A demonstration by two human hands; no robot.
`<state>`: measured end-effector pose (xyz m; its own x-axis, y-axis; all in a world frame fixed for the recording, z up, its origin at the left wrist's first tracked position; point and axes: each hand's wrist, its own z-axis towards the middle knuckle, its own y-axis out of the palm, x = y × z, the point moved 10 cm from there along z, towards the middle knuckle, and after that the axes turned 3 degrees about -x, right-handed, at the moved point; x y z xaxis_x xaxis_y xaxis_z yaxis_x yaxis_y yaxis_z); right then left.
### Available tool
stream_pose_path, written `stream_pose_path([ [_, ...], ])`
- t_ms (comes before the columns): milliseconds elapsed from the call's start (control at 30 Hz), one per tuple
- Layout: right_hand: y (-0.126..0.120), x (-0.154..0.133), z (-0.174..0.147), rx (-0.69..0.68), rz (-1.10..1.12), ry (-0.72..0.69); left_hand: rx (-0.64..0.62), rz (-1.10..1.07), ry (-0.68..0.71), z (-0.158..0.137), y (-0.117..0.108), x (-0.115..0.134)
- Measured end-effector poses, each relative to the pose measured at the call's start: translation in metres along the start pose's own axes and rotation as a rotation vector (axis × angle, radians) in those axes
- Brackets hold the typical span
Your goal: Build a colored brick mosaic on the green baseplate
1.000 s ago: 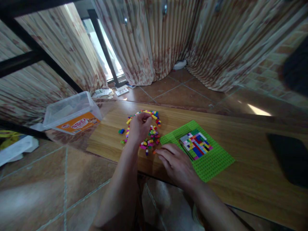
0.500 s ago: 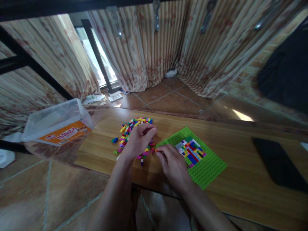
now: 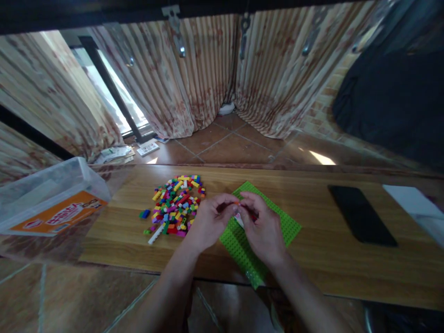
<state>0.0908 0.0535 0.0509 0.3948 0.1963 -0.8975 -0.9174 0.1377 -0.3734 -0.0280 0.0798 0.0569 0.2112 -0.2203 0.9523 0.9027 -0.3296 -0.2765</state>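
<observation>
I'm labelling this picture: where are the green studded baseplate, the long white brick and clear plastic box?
Green studded baseplate [image 3: 236, 245], head view: bare studs, lower left.
Long white brick [image 3: 157, 233], head view: middle of its length.
Clear plastic box [image 3: 61, 215], head view: orange label on its side.

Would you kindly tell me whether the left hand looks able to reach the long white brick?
Probably yes: the long white brick lies uncovered at the near edge of the brick pile, left of the left hand, with only low bricks between them.
</observation>
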Motion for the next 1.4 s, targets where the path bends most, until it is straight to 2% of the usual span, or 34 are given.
stream_pose_path([
  [167,-0.011,0.0,-0.001,0.074,-0.064,0.002,0.138,0.12,0.055,-0.001,0.003,0.008],
  [300,-0.037,0.0,0.003,0.201,-0.139,-0.027,0.264,0.165,0.093,-0.003,0.001,0.011],
  [433,-0.071,0.006,0.009,0.292,-0.184,-0.031,0.323,0.106,0.029,0.0,-0.011,-0.002],
  [533,-0.084,0.02,0.011,0.271,-0.173,0.047,0.349,0.036,-0.019,0.002,-0.019,-0.014],
  [700,-0.072,0.028,0.009,0.106,-0.208,0.072,0.344,0.037,-0.007,0.003,-0.016,-0.016],
  [833,-0.059,0.028,0.007,0.033,-0.199,0.043,0.336,0.043,0.017,0.004,-0.012,-0.011],
  [967,-0.053,0.035,0.007,0.049,-0.158,0.038,0.332,0.052,0.021,0.005,-0.013,-0.01],
  [1167,-0.048,0.061,0.009,0.065,-0.062,0.151,0.341,0.058,-0.001,0.004,-0.017,-0.012],
  [1400,-0.042,0.077,0.007,0.054,0.092,0.27,0.336,0.056,-0.017,0.003,-0.018,-0.01],
])
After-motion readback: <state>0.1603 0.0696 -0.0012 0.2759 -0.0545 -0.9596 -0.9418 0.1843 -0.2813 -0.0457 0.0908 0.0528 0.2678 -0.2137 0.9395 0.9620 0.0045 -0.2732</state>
